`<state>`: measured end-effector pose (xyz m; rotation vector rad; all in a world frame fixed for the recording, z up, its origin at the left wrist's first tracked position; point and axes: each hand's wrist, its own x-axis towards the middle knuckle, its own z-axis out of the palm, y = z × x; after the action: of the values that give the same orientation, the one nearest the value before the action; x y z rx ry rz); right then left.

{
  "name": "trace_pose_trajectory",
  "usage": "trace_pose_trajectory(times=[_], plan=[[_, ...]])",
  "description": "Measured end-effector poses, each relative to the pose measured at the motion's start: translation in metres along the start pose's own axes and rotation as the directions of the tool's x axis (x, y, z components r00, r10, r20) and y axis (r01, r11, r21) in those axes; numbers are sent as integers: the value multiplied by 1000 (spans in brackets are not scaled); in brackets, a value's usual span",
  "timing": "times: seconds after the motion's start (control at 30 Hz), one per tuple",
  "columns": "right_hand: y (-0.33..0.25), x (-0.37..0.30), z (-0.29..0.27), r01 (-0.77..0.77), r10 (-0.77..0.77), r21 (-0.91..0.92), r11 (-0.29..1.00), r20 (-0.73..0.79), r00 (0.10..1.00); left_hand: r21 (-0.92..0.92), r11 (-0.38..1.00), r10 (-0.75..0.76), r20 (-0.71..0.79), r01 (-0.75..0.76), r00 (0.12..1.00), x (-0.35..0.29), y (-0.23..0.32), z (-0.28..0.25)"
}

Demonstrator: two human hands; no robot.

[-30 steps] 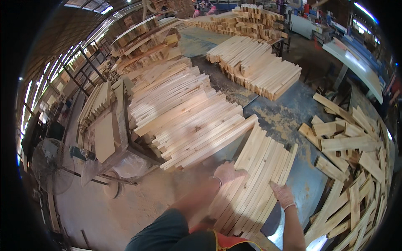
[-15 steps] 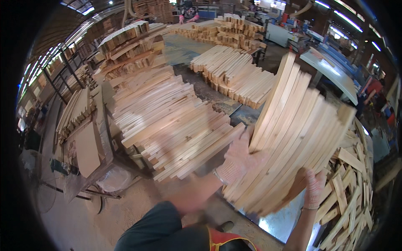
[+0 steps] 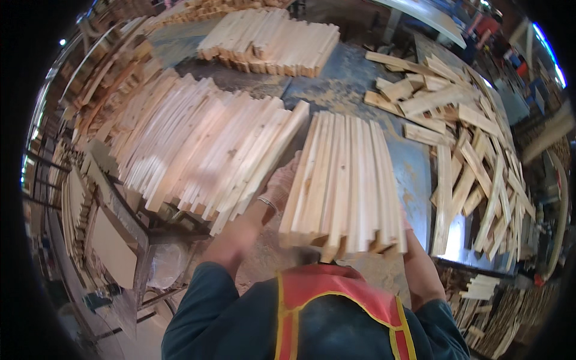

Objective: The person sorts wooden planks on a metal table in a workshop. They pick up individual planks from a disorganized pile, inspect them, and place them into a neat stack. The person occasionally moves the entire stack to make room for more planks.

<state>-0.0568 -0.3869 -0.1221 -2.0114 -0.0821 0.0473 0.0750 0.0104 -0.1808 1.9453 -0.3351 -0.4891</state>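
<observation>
A bundle of pale wooden strips (image 3: 345, 180), packed side by side, is in front of my body with its near ends toward me. My left hand (image 3: 282, 181), in a light knit glove, is closed against the bundle's left side. At the right side, my right hand (image 3: 406, 222) supports the same bundle; nearly all of it is hidden behind the wood. Just left of my left hand lies a wide row of similar strips (image 3: 198, 144), their near ends uneven.
Another block of strips (image 3: 270, 42) lies farther back on the sawdust-covered table (image 3: 336, 90). Loose scrap pieces (image 3: 474, 150) are heaped at the right. A flat brown board (image 3: 114, 246) rests on a stand at the left. A person in red (image 3: 487, 27) is at the far right.
The bundle has swung from the right to in front of my body, and its strips now point straight away from me. Both hands moved with it. The view has tilted down and turned right.
</observation>
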Motion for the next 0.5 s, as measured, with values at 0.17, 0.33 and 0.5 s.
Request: trace_pose_trajectory(times=[0.17, 0.33, 0.5], plan=[[65, 32, 32, 112, 52, -920, 377, 142, 989, 963, 261, -18, 79, -72, 997, 2, 12, 0], [72, 46, 12, -80, 232, -494, 866, 255, 939, 794, 603, -247, 88, 82, 965, -6, 54, -23], [3, 64, -18, -657, 619, 156, 737, 233, 750, 177, 886, -439, 24, 428, 898, 4, 5, -27]])
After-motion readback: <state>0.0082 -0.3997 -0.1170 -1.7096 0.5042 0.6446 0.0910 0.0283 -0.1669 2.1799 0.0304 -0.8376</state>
